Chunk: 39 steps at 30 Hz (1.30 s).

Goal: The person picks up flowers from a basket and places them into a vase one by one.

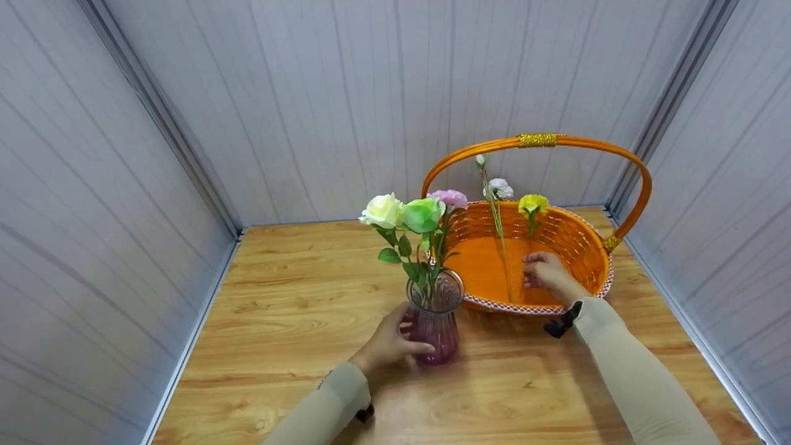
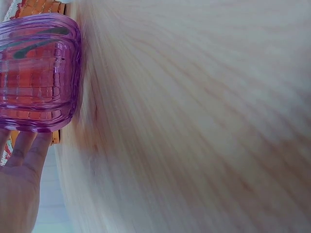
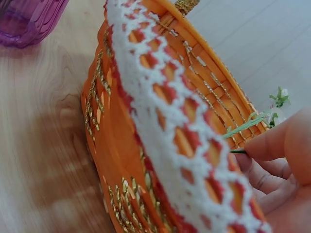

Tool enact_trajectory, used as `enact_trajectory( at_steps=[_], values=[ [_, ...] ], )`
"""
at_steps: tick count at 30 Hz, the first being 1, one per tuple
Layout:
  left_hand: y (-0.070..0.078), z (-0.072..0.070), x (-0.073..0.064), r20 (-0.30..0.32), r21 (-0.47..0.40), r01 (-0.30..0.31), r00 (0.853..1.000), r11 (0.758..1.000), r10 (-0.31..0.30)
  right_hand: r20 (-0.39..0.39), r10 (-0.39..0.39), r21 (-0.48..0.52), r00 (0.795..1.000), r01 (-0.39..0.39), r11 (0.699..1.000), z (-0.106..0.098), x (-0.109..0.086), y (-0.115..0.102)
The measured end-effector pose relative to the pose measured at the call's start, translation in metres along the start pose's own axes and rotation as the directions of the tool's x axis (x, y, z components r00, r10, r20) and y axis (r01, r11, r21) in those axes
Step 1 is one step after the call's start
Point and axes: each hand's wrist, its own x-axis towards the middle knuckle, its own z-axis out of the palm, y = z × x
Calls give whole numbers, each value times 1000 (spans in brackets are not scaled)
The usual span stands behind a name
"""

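Observation:
A glass vase [image 1: 435,337], clear at the rim and purple below, stands upright on the table. My left hand [image 1: 395,340] grips it low, thumb in front; in the left wrist view fingers [image 2: 35,150] touch its side. The vase holds a cream rose [image 1: 382,211], a green rose [image 1: 422,215] and a pink carnation [image 1: 450,198]. My right hand [image 1: 547,272] reaches over the near rim of an orange basket [image 1: 571,241], pinching a thin green flower stem [image 3: 238,151]. Just above that hand is a yellow flower [image 1: 532,204], its stem running down towards the fingers.
White flowers [image 1: 498,188] on long stems lean across the basket. The basket's tall handle [image 1: 642,185] arches over it, and a red-and-white lace trim [image 3: 165,116] edges its rim. Pale panel walls [image 1: 346,111] enclose the wooden table [image 1: 296,296] at the back and sides.

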Motion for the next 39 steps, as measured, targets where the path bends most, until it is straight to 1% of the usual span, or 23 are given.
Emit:
enact_trajectory(
  at_steps=[4, 7, 12, 21, 28, 33, 39],
  values=[
    [1, 0, -1, 1, 0, 15, 1000, 1000, -15, -17, -18, 20, 1000, 18, 1000, -2, -5, -6],
    [2, 0, -2, 0, -1, 26, 1000, 1000, -26, -19, -42, 4, 999, 42, 999, -3, -11, -12],
    [3, 0, -2, -3, -5, 26, 1000, 1000, -26, -26, -95, 6, 995, 95, 995, 1, -18, -19],
    [0, 1, -1, -12, 4, 27, 1000, 1000, -27, -34, -164, 35, 986, 165, 986, 11, -27, -26],
    [1, 1, -1, -12, 10, 24, 1000, 1000, -24, -48, -233, 27, 971, 235, 972, 17, -34, -29],
    [2, 0, -1, -9, 7, 17, 1000, 1000, -17, -57, -294, 10, 954, 295, 955, 20, -38, -31],
    [2, 0, -1, -5, 14, 2, 1000, 1000, -2, -80, -348, -8, 934, 348, 937, 21, -43, -32]
  ],
)
